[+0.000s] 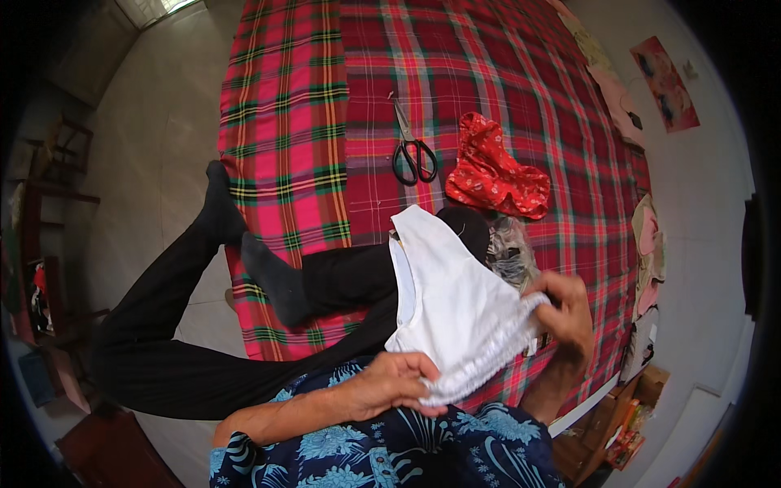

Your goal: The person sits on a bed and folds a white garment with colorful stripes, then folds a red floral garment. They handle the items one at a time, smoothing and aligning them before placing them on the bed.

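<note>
A white cloth garment with a gathered elastic band is spread across my lap, over my bent knee. At the near end of the band, my left hand pinches the edge between thumb and fingers. The far end of the same band is gripped by my right hand, slightly blurred. Between the two hands the band runs in a slant, puckered along its length. Beyond the garment lie black-handled scissors, blades pointing away from me. Right of them rests a crumpled red floral cloth piece.
A plaid blanket covers the bed under me. Clear plastic packaging lies by my right knee. Wooden chairs stand at the left on the tiled floor. Folded cloths line the wall side; a wooden cabinet is at lower right.
</note>
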`<state>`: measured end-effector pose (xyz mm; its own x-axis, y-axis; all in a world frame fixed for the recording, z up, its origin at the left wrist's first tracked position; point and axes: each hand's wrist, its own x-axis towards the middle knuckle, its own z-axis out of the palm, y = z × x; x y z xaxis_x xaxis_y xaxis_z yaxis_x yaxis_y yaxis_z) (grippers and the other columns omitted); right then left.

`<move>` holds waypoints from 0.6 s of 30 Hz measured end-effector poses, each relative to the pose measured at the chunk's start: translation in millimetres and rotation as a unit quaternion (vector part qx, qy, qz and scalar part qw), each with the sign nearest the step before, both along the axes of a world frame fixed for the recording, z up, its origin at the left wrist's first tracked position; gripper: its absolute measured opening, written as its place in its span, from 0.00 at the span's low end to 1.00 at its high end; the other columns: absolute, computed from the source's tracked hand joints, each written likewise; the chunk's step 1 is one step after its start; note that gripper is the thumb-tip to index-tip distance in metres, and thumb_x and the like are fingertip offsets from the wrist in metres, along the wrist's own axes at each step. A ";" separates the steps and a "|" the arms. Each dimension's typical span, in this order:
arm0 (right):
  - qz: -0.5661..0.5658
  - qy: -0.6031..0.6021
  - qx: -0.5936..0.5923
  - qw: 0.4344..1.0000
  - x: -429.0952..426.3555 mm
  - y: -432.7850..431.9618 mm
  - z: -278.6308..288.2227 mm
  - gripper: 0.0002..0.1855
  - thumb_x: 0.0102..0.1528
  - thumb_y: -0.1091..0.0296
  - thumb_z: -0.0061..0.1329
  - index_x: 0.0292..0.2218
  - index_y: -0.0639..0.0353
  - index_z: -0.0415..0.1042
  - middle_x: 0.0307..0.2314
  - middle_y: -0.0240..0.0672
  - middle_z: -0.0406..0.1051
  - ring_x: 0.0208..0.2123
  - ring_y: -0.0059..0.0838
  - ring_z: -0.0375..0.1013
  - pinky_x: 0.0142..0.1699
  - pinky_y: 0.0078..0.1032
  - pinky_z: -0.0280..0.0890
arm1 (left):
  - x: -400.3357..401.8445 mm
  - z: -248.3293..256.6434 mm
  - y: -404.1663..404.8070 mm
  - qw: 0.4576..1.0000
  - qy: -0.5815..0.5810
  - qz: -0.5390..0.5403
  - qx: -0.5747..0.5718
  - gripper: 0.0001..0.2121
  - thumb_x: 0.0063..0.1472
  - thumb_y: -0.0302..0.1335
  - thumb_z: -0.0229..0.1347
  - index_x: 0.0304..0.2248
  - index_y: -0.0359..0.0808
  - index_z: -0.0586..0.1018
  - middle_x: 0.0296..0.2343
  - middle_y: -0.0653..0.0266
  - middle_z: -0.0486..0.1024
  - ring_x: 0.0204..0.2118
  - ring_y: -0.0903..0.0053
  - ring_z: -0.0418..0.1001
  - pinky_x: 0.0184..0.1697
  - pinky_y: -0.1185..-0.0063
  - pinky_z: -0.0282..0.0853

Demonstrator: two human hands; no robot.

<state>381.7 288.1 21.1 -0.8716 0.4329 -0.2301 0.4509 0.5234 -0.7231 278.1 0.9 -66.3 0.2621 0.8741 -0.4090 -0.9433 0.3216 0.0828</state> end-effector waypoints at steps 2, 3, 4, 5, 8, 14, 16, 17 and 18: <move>0.002 0.014 0.014 1.000 -24.4 7.0 -14.1 0.14 0.41 0.69 0.45 0.29 0.68 0.76 0.18 0.37 0.72 0.19 0.23 0.70 0.24 0.22 0.61 | -17.4 -12.2 6.4 0.997 -0.028 0.069 -0.020 0.10 0.58 0.13 0.50 0.41 0.24 0.71 0.39 0.43 0.75 0.40 0.55 0.78 0.44 0.68 0.79; 0.013 0.004 0.012 1.000 -39.6 8.3 -20.0 0.14 0.42 0.69 0.45 0.30 0.68 0.76 0.19 0.38 0.73 0.19 0.23 0.70 0.24 0.22 0.61 | -27.2 -14.1 7.7 0.993 -0.027 0.109 -0.040 0.10 0.58 0.13 0.50 0.41 0.25 0.71 0.38 0.43 0.75 0.40 0.54 0.78 0.44 0.68 0.80; 0.022 -0.017 -0.011 1.000 -49.7 9.4 -25.7 0.14 0.45 0.67 0.47 0.31 0.68 0.76 0.21 0.39 0.75 0.22 0.22 0.72 0.27 0.23 0.64 | -33.7 -14.5 5.8 0.988 -0.033 0.143 -0.046 0.10 0.58 0.13 0.50 0.41 0.25 0.71 0.38 0.44 0.75 0.40 0.54 0.78 0.44 0.67 0.80; 0.032 -0.021 -0.017 0.999 -54.3 7.0 -31.5 0.14 0.46 0.67 0.48 0.31 0.68 0.76 0.22 0.38 0.75 0.23 0.21 0.72 0.28 0.22 0.64 | -40.3 -12.4 2.8 0.987 -0.008 0.154 -0.038 0.10 0.59 0.15 0.53 0.41 0.25 0.71 0.38 0.46 0.75 0.41 0.56 0.78 0.45 0.69 0.79; 0.033 -0.029 -0.071 0.997 -65.6 1.2 -45.2 0.14 0.50 0.65 0.54 0.35 0.67 0.76 0.23 0.35 0.75 0.26 0.20 0.72 0.32 0.22 0.67 | -50.9 -22.0 -2.9 0.976 0.074 0.186 -0.085 0.08 0.59 0.15 0.51 0.39 0.25 0.70 0.39 0.46 0.74 0.41 0.59 0.78 0.46 0.68 0.79; -0.135 0.170 -0.048 0.975 -73.1 18.1 -121.8 0.08 0.55 0.75 0.51 0.38 0.68 0.75 0.27 0.35 0.76 0.27 0.19 0.74 0.32 0.18 0.67 | -64.5 -85.6 20.0 0.927 0.101 0.324 -0.160 0.16 0.62 0.21 0.50 0.48 0.28 0.66 0.44 0.49 0.72 0.40 0.65 0.78 0.44 0.71 0.79; -0.101 0.141 0.035 0.984 -68.0 22.2 -130.6 0.08 0.53 0.77 0.51 0.37 0.68 0.75 0.26 0.38 0.75 0.27 0.24 0.75 0.32 0.22 0.67 | -60.7 -88.0 20.2 0.904 0.247 0.258 -0.233 0.20 0.61 0.22 0.51 0.52 0.27 0.64 0.46 0.48 0.71 0.38 0.66 0.78 0.40 0.74 0.78; -0.082 0.111 0.088 0.986 -64.8 21.9 -132.2 0.09 0.52 0.78 0.51 0.37 0.67 0.75 0.26 0.39 0.74 0.27 0.28 0.75 0.33 0.24 0.67 | -57.5 -89.0 20.4 0.883 0.317 0.221 -0.266 0.22 0.61 0.23 0.51 0.54 0.27 0.62 0.47 0.48 0.71 0.37 0.67 0.78 0.39 0.75 0.78; -0.064 0.081 0.140 0.985 -62.0 21.4 -134.3 0.10 0.51 0.79 0.52 0.37 0.67 0.75 0.25 0.40 0.73 0.27 0.31 0.75 0.33 0.26 0.67 | -52.0 -89.5 19.9 0.846 0.411 0.209 -0.268 0.28 0.59 0.23 0.52 0.57 0.26 0.58 0.51 0.48 0.67 0.34 0.70 0.78 0.34 0.79 0.76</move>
<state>319.6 309.5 -113.2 -0.8207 0.5690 0.0520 0.4167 0.6584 -0.6268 226.2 20.8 -155.7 -0.5901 0.4506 -0.6699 -0.6785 0.1730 0.7140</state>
